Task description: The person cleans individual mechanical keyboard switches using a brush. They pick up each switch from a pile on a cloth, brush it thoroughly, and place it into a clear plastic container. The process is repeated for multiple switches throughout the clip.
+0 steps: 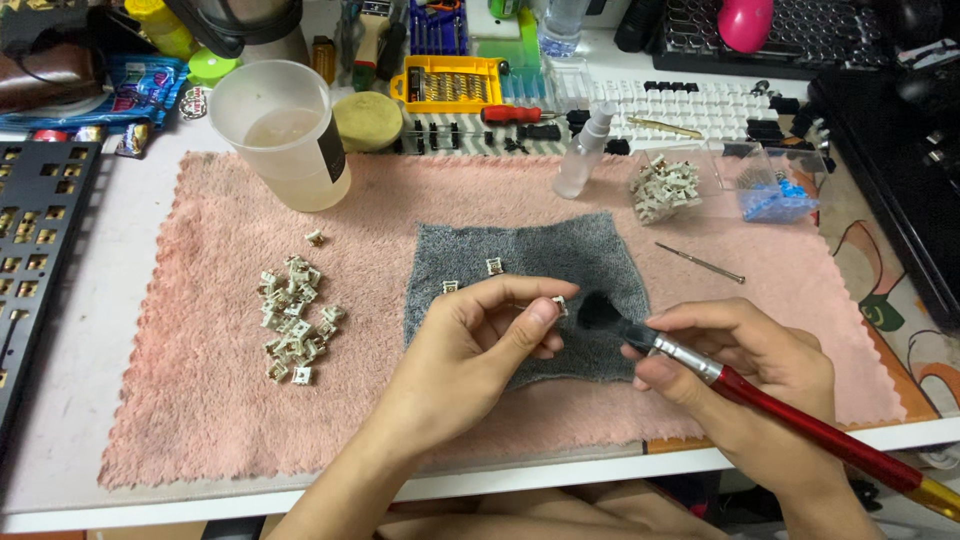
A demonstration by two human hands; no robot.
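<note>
Over the grey cloth [520,262], the left hand [480,345] pinches a small switch [559,305] by its edges while the right hand [745,365], fingers wrapped around a red brush [800,418], sweeps it; light strokes and a steady pinch look best here

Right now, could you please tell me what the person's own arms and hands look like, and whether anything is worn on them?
Both forearms are bare: no sleeves show. The left hand and right hand wear no gloves, and no rings, watch or bracelet can be seen. Fingernails are short and unpainted. No markings are visible.
</note>
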